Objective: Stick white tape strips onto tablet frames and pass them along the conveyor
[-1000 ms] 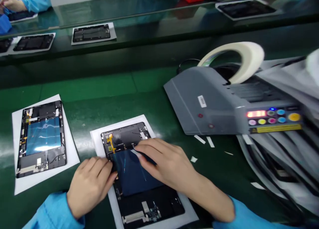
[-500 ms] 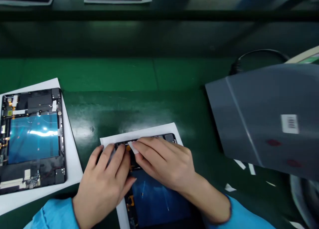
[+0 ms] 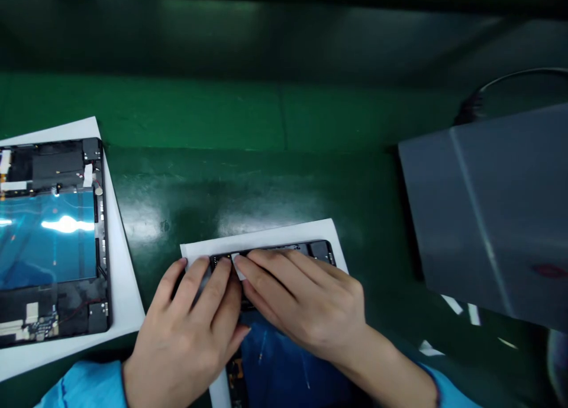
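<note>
Open tablet chassis [image 3: 284, 249] on white paper sheet [image 3: 266, 235], mid-front of green bench [image 3: 266, 183], long axis pointing toward me | left hand [image 3: 190, 319] flat on its far end, not gripping | right hand [image 3: 302, 301] nearer, unclenched, pressing white tape strip [image 3: 238, 264]

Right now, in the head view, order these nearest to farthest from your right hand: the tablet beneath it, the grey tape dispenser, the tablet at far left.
1. Tablet beneath the right hand: touching it.
2. Grey tape dispenser: to the right, apart from the hand.
3. Far-left tablet: on its own white sheet.
</note>
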Available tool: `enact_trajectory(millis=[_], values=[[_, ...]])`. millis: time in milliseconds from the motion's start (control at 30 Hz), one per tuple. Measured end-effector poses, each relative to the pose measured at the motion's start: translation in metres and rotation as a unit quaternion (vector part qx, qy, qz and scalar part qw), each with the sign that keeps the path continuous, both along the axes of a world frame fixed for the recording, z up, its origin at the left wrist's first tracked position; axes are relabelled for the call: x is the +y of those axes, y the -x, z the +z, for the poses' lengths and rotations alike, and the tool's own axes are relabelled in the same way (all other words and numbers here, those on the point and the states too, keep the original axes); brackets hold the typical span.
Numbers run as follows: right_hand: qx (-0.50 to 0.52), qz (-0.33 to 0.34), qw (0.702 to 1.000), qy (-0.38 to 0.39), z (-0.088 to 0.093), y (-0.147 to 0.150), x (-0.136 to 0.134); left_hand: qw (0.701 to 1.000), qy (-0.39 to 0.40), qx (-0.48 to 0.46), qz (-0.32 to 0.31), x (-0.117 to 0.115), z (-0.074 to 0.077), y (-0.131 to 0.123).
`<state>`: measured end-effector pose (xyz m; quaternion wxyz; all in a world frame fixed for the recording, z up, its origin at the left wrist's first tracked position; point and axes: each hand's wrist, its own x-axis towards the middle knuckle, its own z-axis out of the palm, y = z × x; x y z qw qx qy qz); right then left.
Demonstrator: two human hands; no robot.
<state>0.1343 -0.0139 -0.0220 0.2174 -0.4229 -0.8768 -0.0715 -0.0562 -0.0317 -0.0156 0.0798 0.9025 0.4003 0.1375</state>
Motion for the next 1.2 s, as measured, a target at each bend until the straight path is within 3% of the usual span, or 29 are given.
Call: enact_trajectory(millis=[500, 700, 867, 1033, 1200], values=[[-0.034, -0.031, 0.998, 0.042, 0.0063, 0.0071, -0.0057, 1.0, -0.007, 0.0, 0.002, -0.0014, -0.0001, -0.0011], [0.054, -0.031, 0.996, 0.07, 0.0026, 0.0025, -0.0004, 1.0, -0.004, 0.003, 0.005, -0.0012, -0.0008, -0.0004], [0.184, -0.027, 0.973, 0.133, 0.0046, -0.0016, 0.001, 1.0, -0.006, 0.014, 0.002, -0.0009, -0.0004, -0.0015], [0.068, -0.02, 0.997, 0.016, 0.0026, 0.0008, -0.0022, 1.0, 0.001, 0.023, -0.002, -0.0015, 0.0005, -0.0011], [0.007, -0.015, 1.0, 0.001, 0.0007, 0.0027, -0.0044, 1.0, -0.004, 0.02, 0.001, -0.0018, -0.0003, -0.0012]])
